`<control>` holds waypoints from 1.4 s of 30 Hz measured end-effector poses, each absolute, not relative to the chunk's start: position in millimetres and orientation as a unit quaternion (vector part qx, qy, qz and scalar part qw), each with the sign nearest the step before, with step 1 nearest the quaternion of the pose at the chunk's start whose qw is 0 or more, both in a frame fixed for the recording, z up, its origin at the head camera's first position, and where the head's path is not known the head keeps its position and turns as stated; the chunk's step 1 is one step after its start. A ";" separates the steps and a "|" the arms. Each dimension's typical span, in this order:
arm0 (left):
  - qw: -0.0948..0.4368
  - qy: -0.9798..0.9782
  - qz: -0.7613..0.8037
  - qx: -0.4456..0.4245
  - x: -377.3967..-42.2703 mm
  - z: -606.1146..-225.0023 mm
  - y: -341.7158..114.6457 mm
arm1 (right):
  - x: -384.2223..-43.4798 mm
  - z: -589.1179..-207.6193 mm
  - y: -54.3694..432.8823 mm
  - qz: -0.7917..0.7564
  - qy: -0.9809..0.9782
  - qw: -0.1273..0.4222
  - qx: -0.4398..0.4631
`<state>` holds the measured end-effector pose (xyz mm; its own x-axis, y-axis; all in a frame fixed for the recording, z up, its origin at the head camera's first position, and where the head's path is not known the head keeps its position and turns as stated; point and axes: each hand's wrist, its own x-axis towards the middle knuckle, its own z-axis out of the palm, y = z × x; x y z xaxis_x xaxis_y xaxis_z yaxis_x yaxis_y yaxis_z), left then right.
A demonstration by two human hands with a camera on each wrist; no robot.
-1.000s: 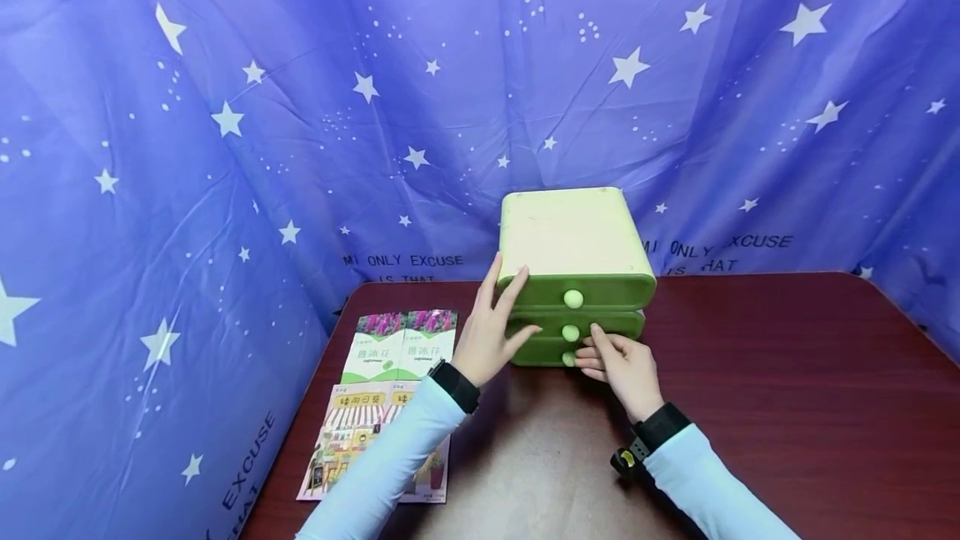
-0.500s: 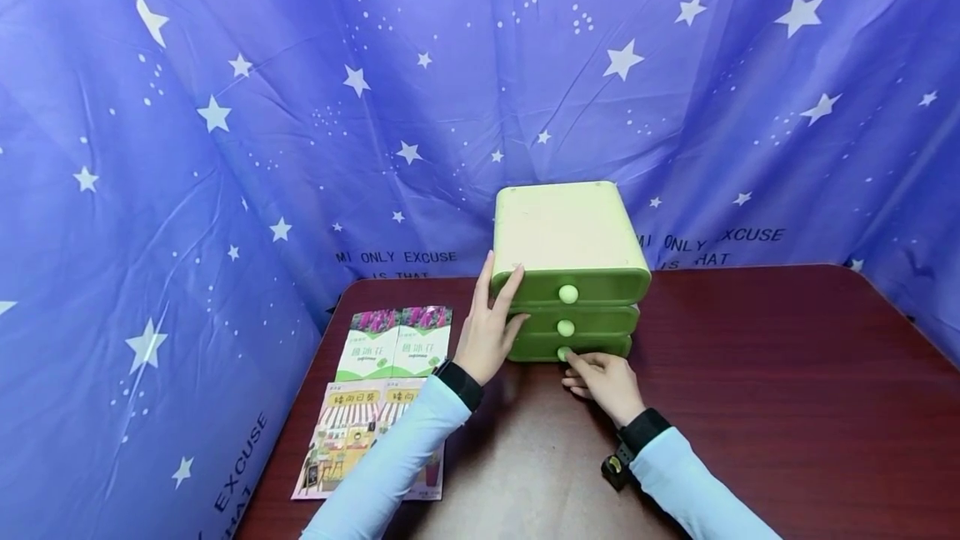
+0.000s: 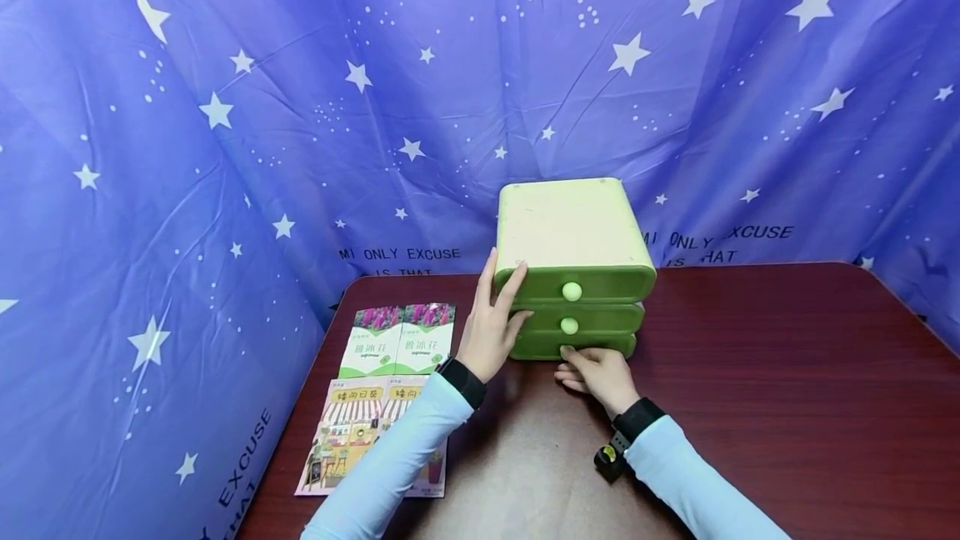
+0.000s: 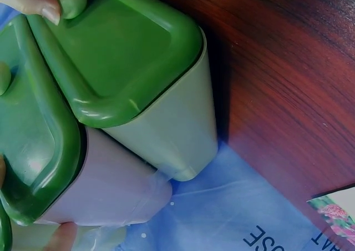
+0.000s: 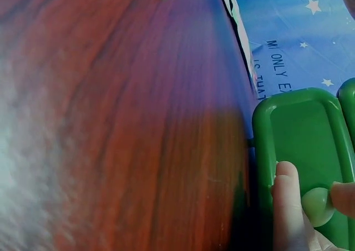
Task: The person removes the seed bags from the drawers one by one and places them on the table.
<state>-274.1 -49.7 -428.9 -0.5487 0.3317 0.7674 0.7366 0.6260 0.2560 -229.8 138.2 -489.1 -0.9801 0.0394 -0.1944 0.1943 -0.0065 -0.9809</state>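
Note:
A small drawer cabinet (image 3: 570, 223) with a pale yellow-green top and three stacked green drawer fronts stands toward the back of the table. My left hand (image 3: 487, 336) rests against its front left corner, fingers extended and thumb at the middle drawer. Low at the front, my right hand (image 3: 600, 377) pinches the round knob (image 5: 318, 206) of the bottom drawer (image 4: 119, 51) between thumb and fingers. In the head view those fingers hide that knob. The middle drawer's knob (image 3: 569, 326) and the top drawer's knob (image 3: 572, 291) show above.
Left of the cabinet lie two white-and-green packets (image 3: 367, 352) with purple flowers. Nearer are pink illustrated packets (image 3: 348, 440), partly under the left forearm. A blue starry curtain (image 3: 420, 107) hangs behind the dark red wooden table (image 3: 787, 390).
My right hand has moved down and slightly left to take hold of the bottom drawer's knob. The left hand stays at the corner, its thumb drawn closer to its fingers.

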 end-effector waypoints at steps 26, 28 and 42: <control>0.344 -0.830 -0.299 -0.322 -273.1 -429.3 -49.4 | -136.4 -484.2 144.4 -0.681 0.721 0.123 0.038; 0.345 -0.829 -0.298 -0.323 -273.3 -428.7 -49.4 | -129.7 -483.6 145.9 -0.681 0.720 0.127 0.035; 0.342 -0.829 -0.299 -0.325 -273.6 -429.0 -49.5 | -98.5 -490.1 146.2 -0.693 0.707 0.143 0.014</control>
